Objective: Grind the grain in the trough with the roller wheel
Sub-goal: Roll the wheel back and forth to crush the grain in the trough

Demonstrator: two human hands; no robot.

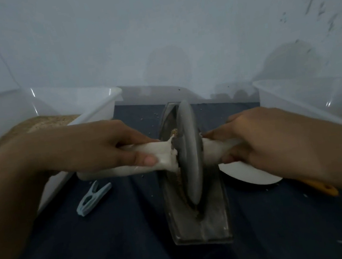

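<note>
Roller wheel [189, 153]: one; trough [200, 221]: one; two hands gripping.

Grey metal roller wheel [189, 159], a thin disc standing upright on edge in the trough [201, 224], white cloth-wrapped handles sticking out to both sides. Long, narrow dull-metal trough lying lengthwise on dark cloth, pointing toward the far edge. Tan grain [173, 132] in its channel beside the wheel.

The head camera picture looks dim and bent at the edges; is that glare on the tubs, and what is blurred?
Head view: dim, bluish light; wide-angle bending curves the white tub rims; small glints there; the right hand and forearm look soft, while the roller wheel stays fairly clear.
</note>
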